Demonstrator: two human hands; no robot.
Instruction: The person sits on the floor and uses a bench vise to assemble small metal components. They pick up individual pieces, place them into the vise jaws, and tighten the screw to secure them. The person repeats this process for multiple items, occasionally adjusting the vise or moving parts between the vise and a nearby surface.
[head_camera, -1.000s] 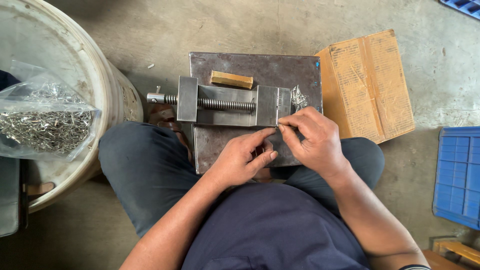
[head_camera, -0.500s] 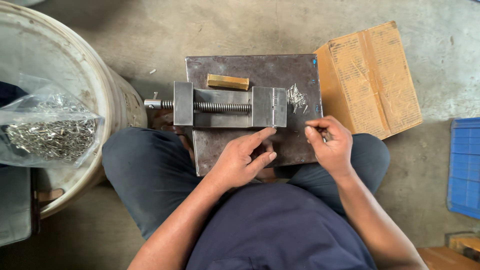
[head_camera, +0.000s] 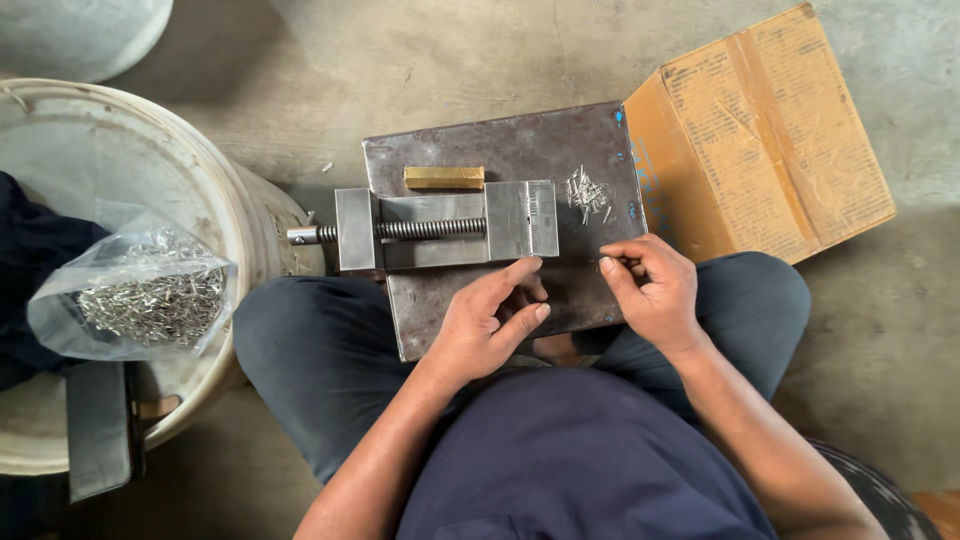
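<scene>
A small steel vise (head_camera: 440, 228) with a threaded screw lies on a grey metal plate (head_camera: 500, 145) across my lap. My left hand (head_camera: 490, 318) rests on the plate just below the vise's right jaw, fingers loosely apart. My right hand (head_camera: 650, 285) sits at the plate's right edge, its fingertips pinched on a small metal pin (head_camera: 603, 262). A little heap of loose pins (head_camera: 587, 193) lies on the plate above that hand. A brass block (head_camera: 444, 178) lies behind the vise.
A cardboard box (head_camera: 765, 130) stands on the concrete floor to the right of the plate. On the left a large white bucket (head_camera: 215, 190) holds a clear plastic bag of metal pins (head_camera: 140, 295). A dark flat bar (head_camera: 98, 430) leans at lower left.
My right hand has drawn back from the vise's right jaw to the plate's right edge. My left hand stays below the vise. The view has shifted slightly.
</scene>
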